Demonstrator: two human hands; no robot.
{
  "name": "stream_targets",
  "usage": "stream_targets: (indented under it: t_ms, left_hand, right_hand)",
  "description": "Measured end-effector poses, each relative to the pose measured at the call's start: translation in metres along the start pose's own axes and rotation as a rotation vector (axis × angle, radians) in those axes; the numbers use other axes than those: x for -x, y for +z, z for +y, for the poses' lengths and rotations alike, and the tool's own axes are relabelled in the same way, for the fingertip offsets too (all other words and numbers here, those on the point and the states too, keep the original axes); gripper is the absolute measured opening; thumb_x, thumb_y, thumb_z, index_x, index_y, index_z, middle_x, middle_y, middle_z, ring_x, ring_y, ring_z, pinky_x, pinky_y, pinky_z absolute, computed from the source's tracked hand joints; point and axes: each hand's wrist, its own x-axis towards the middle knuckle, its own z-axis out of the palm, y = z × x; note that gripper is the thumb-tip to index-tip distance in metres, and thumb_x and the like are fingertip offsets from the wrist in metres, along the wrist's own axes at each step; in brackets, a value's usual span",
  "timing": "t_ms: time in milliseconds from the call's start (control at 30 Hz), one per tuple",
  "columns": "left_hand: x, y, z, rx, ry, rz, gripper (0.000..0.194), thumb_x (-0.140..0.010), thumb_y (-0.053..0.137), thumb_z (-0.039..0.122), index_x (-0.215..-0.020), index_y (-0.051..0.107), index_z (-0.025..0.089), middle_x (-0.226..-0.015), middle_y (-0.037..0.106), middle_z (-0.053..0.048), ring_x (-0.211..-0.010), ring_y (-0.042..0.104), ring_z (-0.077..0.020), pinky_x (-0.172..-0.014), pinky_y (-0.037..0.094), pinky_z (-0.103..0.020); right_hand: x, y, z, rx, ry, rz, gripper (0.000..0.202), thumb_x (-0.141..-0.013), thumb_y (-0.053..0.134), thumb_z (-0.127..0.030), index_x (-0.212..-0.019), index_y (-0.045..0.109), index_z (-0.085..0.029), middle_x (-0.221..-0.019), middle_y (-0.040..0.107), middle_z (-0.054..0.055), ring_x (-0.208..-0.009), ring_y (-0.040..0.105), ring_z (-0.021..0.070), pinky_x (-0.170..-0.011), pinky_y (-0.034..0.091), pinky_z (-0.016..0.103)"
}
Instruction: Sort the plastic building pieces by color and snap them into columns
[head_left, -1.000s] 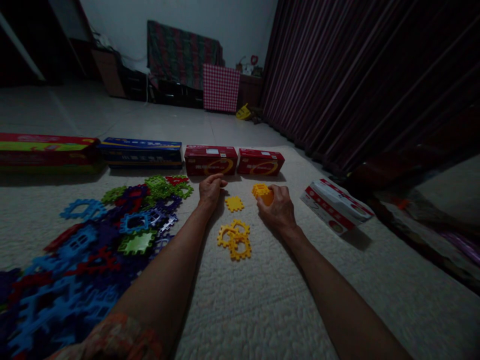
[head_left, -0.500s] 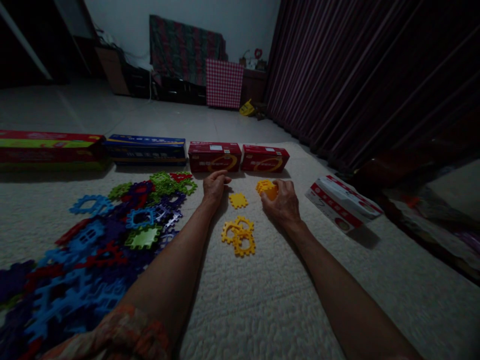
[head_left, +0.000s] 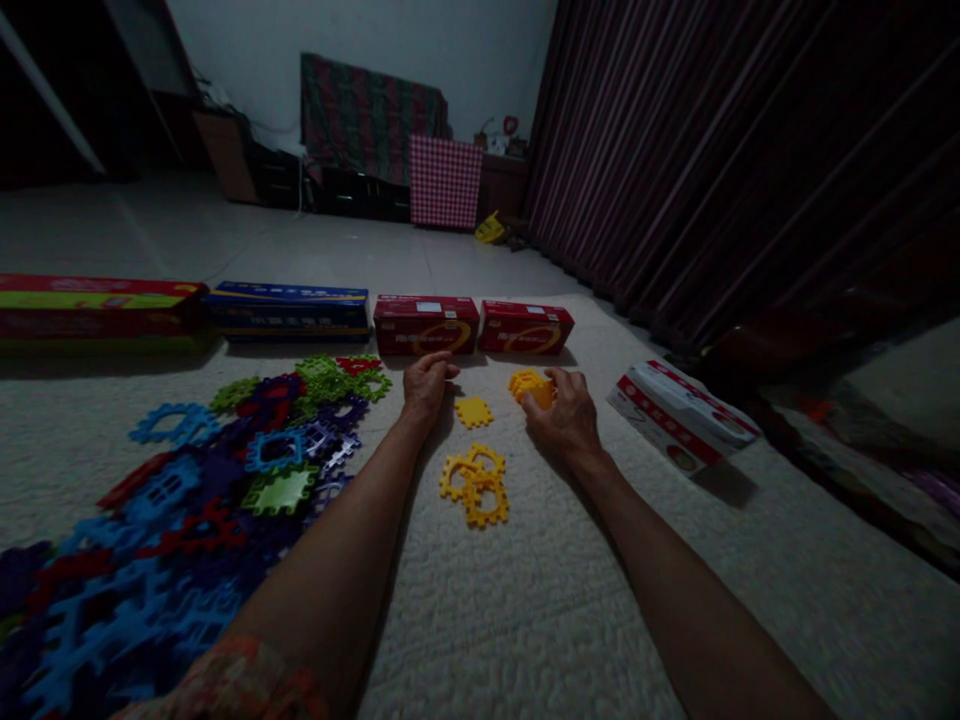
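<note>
In the head view, my right hand (head_left: 568, 415) is closed around a small stack of yellow-orange toothed plastic building pieces (head_left: 531, 386), thumb on the near side and fingers at the right. My left hand (head_left: 426, 388) rests near the mat, its fingers loosely bent and slightly apart, with nothing visible in them. Between the hands lies a solid yellow square piece (head_left: 474, 411), flat and apart from both. Closer to me, a few yellow ring-shaped pieces (head_left: 486, 508) overlap one another.
A heap of blue, purple, red and green pieces (head_left: 279, 491) spreads at the left. Along the back stand a red-and-green box (head_left: 105, 312), a blue box (head_left: 292, 313) and two red boxes (head_left: 426, 325). A white-and-red box (head_left: 679, 415) sits at the right, on the pale quilted mat (head_left: 525, 620).
The whole view has tilted slightly, so everything sits a little lower in the picture. Both hands keep nearly the same places, and the yellow pieces stay in my right hand.
</note>
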Motion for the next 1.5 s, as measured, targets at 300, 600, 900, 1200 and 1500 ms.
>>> stream_targets:
  t_ms: [300,600,900,1200,1500]
  left_hand:
    - [0.0,0.0,0.002,0.019,-0.01,0.007,0.028,-0.06,0.064,0.024,-0.086,0.069,0.016,-0.064,0.066,-0.002,-0.061,0.061,-0.0132,-0.054,0.046,-0.022]
    - [-0.002,-0.002,0.004,0.14,-0.033,0.076,0.033,-0.057,0.058,0.021,-0.088,0.067,0.016,-0.063,0.064,0.0,-0.059,0.06,-0.0116,-0.055,0.046,-0.021]
    - [-0.005,-0.002,-0.001,0.121,-0.007,0.044,0.035,-0.056,0.062,0.025,-0.089,0.068,0.016,-0.065,0.065,-0.001,-0.061,0.061,-0.0129,-0.056,0.045,-0.022]
    - [-0.002,-0.001,0.003,0.127,-0.039,0.043,0.032,-0.056,0.061,0.02,-0.086,0.069,0.015,-0.062,0.065,0.0,-0.057,0.059,-0.0108,-0.052,0.046,-0.02]
    - [0.001,-0.002,0.005,0.113,-0.027,0.022,0.031,-0.057,0.059,0.02,-0.087,0.069,0.015,-0.063,0.066,-0.001,-0.06,0.061,-0.0124,-0.052,0.046,-0.02]
  right_hand:
    - [-0.003,-0.004,-0.001,-0.033,-0.052,0.046,0.039,-0.083,0.06,-0.038,-0.114,0.063,-0.015,-0.113,0.061,0.016,-0.105,0.06,0.0299,-0.095,0.051,0.045]
    - [0.015,0.015,-0.054,-0.219,-0.298,-0.377,0.027,-0.086,0.063,-0.03,-0.109,0.065,-0.017,-0.109,0.069,0.011,-0.1,0.063,0.0231,-0.092,0.051,0.037]
    - [0.012,0.019,-0.062,-0.083,-0.231,-0.441,0.035,-0.079,0.07,-0.03,-0.111,0.066,-0.017,-0.107,0.069,0.011,-0.101,0.062,0.0251,-0.093,0.05,0.039]
    - [0.013,-0.016,-0.017,-0.193,-0.157,0.025,0.052,-0.08,0.062,-0.034,-0.129,0.054,-0.019,-0.122,0.06,0.016,-0.11,0.06,0.0295,-0.094,0.054,0.047]
    - [0.026,-0.004,0.015,-0.147,-0.174,0.12,0.057,-0.078,0.064,-0.025,-0.132,0.05,-0.015,-0.125,0.054,0.017,-0.119,0.054,0.0296,-0.105,0.048,0.049]
